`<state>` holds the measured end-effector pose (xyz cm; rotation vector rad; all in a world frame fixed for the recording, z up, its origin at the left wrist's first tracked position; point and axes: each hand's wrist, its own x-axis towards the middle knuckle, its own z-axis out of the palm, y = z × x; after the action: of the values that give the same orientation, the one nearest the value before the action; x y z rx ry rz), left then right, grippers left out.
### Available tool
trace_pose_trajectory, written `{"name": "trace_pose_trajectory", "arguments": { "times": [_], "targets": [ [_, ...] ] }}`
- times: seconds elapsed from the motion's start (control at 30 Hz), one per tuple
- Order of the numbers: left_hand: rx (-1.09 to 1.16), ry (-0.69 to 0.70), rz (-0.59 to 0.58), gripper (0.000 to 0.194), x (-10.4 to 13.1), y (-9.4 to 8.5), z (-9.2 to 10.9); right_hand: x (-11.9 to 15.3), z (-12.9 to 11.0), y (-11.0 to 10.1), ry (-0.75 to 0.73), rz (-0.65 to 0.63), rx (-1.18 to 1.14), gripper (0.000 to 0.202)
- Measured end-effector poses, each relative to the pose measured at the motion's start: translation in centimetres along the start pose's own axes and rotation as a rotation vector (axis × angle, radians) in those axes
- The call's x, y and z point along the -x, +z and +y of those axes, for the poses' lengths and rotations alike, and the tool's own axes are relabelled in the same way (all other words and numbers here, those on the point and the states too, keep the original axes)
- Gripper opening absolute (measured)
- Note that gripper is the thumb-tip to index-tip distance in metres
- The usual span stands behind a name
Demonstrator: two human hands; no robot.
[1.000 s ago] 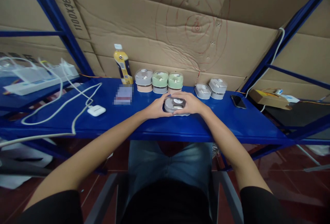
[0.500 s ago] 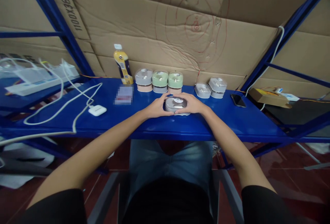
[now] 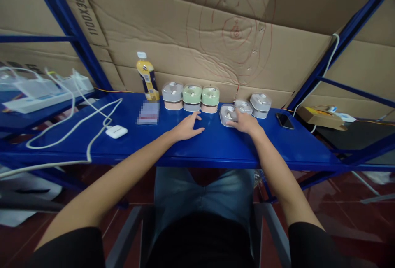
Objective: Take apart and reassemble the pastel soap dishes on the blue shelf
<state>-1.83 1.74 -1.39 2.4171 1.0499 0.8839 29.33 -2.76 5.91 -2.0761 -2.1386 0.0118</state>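
Observation:
My right hand (image 3: 246, 121) has its thumb and fingers on the near right side of a grey clear-lidded case (image 3: 227, 115). That case lies on the blue table, touching or very near another low grey case (image 3: 243, 106) behind it. My left hand (image 3: 187, 127) is over the table with thumb and fingers spread, holding nothing. Beyond my left hand stand stacked cases: grey over peach (image 3: 172, 95), green over grey (image 3: 191, 97) and green over peach (image 3: 210, 98). To the right is a grey stack (image 3: 261, 104).
A yellow bottle (image 3: 147, 78) stands at the back, behind a blurred-out flat item (image 3: 148, 113). A white earbud case (image 3: 116, 131) with a cable lies left. A black phone (image 3: 284, 120) and an opened cardboard box (image 3: 321, 118) are on the right.
The grey case has moved from between both hands to the right, beside the low grey case. My left hand has let go of it; my right hand has moved right with it.

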Motion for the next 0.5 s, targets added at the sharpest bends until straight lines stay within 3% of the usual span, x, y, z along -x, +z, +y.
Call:
{"name": "trace_pose_trajectory", "arguments": {
  "times": [0.1,0.3,0.5],
  "targets": [
    [-0.009,-0.005,-0.016,0.080,0.0,0.0,0.0,-1.4,-0.9,0.1,0.036,0.040,0.029,0.072],
    [-0.032,-0.039,-0.044,0.074,0.0,0.0,0.7,-2.7,-3.9,-1.0,0.072,0.267,0.087,0.041],
    [-0.016,-0.032,-0.021,0.073,0.0,-0.1,1.2,-6.1,-10.4,-1.8,0.086,0.355,-0.056,0.061]
  ]
}}
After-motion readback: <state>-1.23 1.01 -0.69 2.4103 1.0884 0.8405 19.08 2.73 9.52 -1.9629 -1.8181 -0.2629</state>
